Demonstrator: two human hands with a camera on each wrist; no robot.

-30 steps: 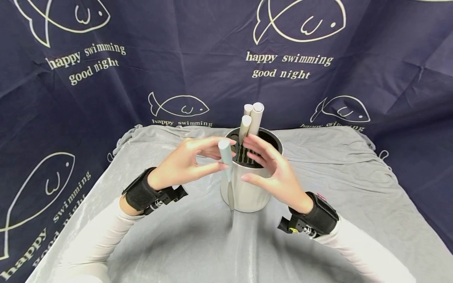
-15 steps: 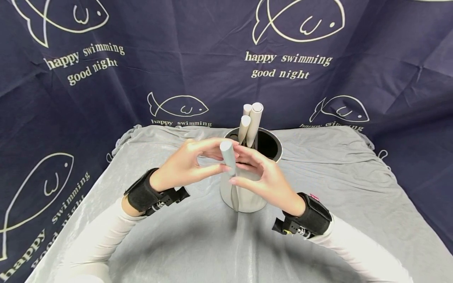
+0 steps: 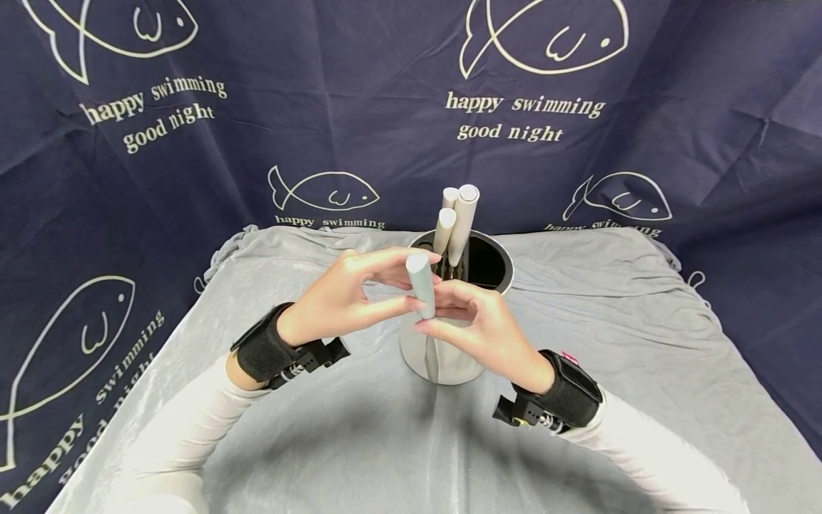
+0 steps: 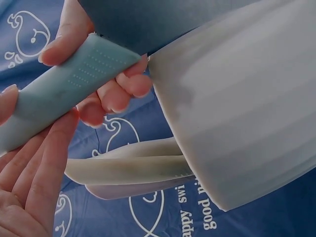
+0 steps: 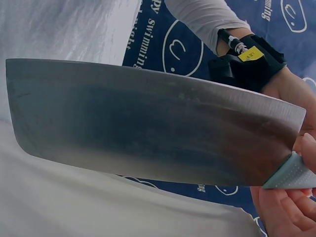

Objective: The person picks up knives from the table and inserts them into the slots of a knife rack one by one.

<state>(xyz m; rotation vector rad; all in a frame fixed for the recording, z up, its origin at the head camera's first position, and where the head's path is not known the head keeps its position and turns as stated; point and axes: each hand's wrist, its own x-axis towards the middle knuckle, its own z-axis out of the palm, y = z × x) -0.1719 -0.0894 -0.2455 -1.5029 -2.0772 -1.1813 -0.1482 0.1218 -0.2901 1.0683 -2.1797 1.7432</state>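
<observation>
A cleaver with a pale blue-green handle (image 3: 420, 285) hangs blade-down in front of a white ribbed knife block (image 3: 457, 365). My left hand (image 3: 349, 294) grips the handle's upper part between thumb and fingers. Lower down, close to the blade, the thumb and fingers of my right hand (image 3: 494, 330) pinch the same handle. The broad steel blade (image 5: 148, 123) fills much of the right wrist view; from the head it shows nearly edge-on. Dotted texture marks the handle (image 4: 64, 89) in the left wrist view, where both hands are around it.
Three white handles (image 3: 464, 225) stick up from the block's slots, behind my hands. A dark opening (image 3: 488, 264) shows at the block's right side. Grey cloth (image 3: 308, 428) covers the table, and a navy fish-print curtain (image 3: 398, 86) hangs behind.
My right hand has come left from beside the block and now pinches the lower handle. My left hand has shifted slightly right with the cleaver.
</observation>
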